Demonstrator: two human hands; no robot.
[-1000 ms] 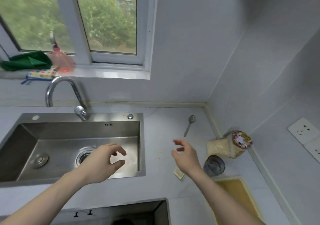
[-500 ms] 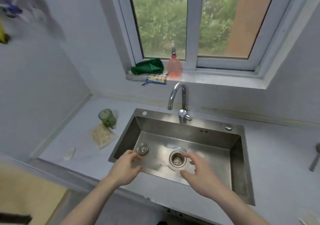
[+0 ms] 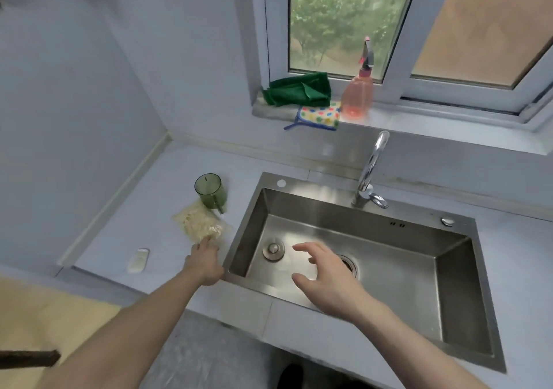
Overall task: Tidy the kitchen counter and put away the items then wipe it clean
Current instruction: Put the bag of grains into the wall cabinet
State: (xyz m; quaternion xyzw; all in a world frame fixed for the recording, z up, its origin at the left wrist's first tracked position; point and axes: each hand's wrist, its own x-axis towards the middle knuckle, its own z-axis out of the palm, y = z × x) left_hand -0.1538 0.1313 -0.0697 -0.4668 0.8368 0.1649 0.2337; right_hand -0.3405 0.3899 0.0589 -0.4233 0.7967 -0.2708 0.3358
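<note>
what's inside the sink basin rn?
Inside the sink: a loose round metal stopper on the floor and the drain strainer, partly covered by the right hand hovering above it. Nothing else shows in the basin.

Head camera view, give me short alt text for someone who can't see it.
A person's left hand reaches a clear bag of noodles beside a green cup on the counter, while the right hand hovers open over the steel sink.

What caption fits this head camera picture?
Left hand reaches the noodle packet beside the sink; right hand hovers open.
</note>
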